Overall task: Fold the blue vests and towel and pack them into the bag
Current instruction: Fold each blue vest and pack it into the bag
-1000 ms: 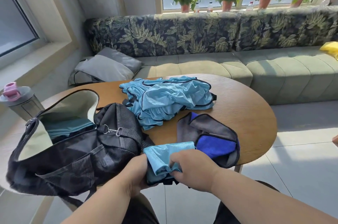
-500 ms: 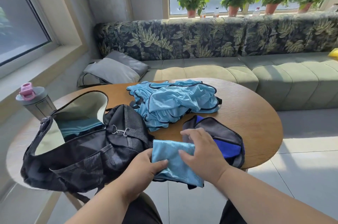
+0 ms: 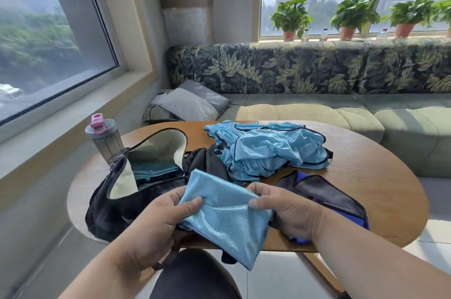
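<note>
Both hands, left hand and right hand, pinch one folded vest. One's already in the bag. Vest pile and towel still left, I'd say.

Sunlight falls through large windows onto potted plants, a leaf-patterned sofa, grey cushions and a round wooden table.

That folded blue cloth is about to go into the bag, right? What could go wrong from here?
Two things, probably. The folded vest is held only by its two side edges, left hand and right hand, with a corner hanging free, so the slippery cloth may unfold on the way. Also, the bag is soft and its mouth sags, so the vest could catch on the rim.
</note>
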The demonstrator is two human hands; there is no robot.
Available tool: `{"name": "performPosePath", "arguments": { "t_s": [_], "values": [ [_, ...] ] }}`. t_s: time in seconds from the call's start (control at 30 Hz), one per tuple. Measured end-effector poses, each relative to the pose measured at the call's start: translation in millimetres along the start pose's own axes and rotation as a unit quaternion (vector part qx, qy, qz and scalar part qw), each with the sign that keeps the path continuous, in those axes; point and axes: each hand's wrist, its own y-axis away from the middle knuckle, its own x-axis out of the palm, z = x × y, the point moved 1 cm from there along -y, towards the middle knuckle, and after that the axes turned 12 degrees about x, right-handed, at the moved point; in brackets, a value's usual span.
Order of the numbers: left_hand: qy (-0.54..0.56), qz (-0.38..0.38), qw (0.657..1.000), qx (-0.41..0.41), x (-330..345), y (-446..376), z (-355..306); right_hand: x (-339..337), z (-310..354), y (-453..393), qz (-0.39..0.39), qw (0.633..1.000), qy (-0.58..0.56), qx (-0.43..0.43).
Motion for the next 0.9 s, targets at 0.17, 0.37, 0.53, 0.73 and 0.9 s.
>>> {"name": "performPosePath", "arguments": {
  "t_s": [0.17, 0.37, 0.53, 0.73, 0.9],
  "values": [
    [-0.006, -0.052, 0.998, 0.020, -26, 8, -12, 28, 3, -18, 0.053, 0.997, 0.047, 0.027],
    [-0.065, 0.006, 0.998, -0.012, -51, 21, -34, 42, 20, -31, 0.020, 0.999, -0.035, -0.001],
    [-0.014, 0.021, 0.999, -0.043, -61, 22, -52, 64, 51, -47, 0.053, 0.995, -0.088, -0.002],
    [0.031, -0.187, 0.982, -0.017, -84, 10, -85, 85, 86, -92, -0.265, 0.953, 0.141, -0.026],
    [0.031, -0.221, 0.975, -0.003, -101, 0, -105, 95, 100, -134, -0.352, 0.833, 0.426, -0.013]
  ]
}}
